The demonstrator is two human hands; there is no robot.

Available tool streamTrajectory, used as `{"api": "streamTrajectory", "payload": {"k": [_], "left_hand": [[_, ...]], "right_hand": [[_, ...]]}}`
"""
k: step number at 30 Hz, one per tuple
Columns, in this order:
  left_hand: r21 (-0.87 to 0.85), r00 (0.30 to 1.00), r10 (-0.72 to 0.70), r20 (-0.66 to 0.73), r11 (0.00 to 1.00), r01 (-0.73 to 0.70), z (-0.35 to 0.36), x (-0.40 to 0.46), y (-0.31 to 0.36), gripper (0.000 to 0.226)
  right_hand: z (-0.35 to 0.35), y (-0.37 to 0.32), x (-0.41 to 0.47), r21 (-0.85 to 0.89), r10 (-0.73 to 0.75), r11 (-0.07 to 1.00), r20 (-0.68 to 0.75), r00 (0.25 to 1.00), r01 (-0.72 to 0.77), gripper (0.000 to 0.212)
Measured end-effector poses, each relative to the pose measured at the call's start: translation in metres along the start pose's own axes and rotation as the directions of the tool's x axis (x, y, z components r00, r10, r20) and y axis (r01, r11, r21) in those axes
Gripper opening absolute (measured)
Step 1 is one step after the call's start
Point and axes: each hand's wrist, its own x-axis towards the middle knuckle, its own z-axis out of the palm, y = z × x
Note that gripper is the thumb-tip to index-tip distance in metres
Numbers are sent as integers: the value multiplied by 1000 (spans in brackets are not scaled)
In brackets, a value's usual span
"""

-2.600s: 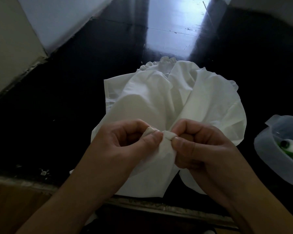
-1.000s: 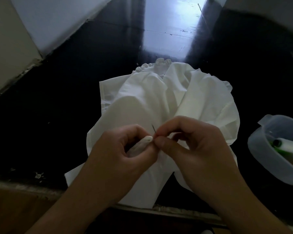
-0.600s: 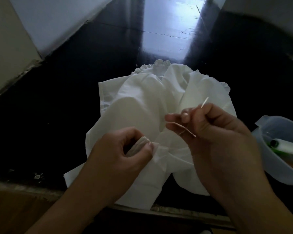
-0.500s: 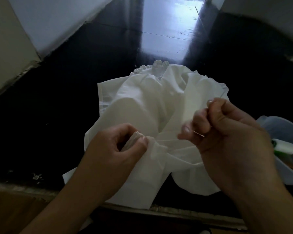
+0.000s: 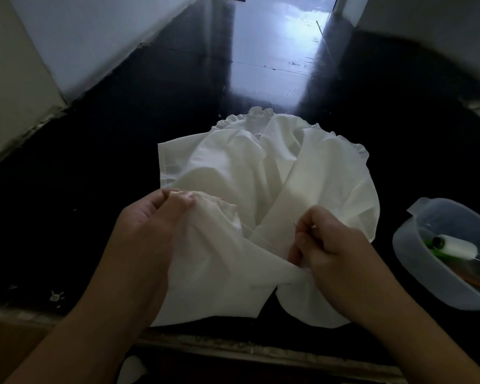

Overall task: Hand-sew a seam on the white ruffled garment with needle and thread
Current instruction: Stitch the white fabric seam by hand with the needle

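Note:
The white ruffled garment [image 5: 261, 173] lies bunched on a dark glossy surface, its frilled edge at the far side. My left hand [image 5: 153, 217] pinches a gathered edge of the cloth and holds it up at the left. My right hand [image 5: 327, 245] has its fingers curled, pinching a thin needle [image 5: 294, 223] whose tip pokes up beside the fingers, and it also grips a fold of the cloth low at the right. The thread is too fine to make out.
A translucent plastic tub [image 5: 416, 259] stands at the right and holds a white thread spool [image 5: 457, 248] and green items. The dark surface [image 5: 94, 189] ends at a worn front ledge [image 5: 233, 349]. A pale wall [image 5: 75, 37] runs along the left.
My right hand came down from its raised pull and now sits lower right against the cloth. My left hand moved up and left, spreading the gathered edge between the two hands.

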Motion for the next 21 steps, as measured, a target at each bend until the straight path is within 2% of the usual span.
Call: {"api": "streamTrajectory", "payload": {"k": [2,9,11,14,17,21], "left_hand": [[4,999,0,-35,1000,0,-4,3,-2,33],[-31,997,-15,-74,999,13,-4,2,0,32],[-41,997,-4,-74,999,1,-3,2,2,27],[-83,999,-20,-39,996,17,0,-5,7,15],[-33,998,33,44,999,-32,2,-14,14,14],[26,988,86,128,996,-90,2,-23,19,22]], "right_hand": [[-1,2,1,-18,34,999,3,999,-34,18],[-6,3,3,-24,91,996,-29,995,-91,22],[-9,4,2,-19,65,998,-114,991,-68,22],[-16,0,-2,23,-11,1000,-338,941,20,20],[-19,-11,-7,210,-44,965,-450,892,154,19],[-11,-36,-17,517,-150,806,-292,945,288,10]]}}
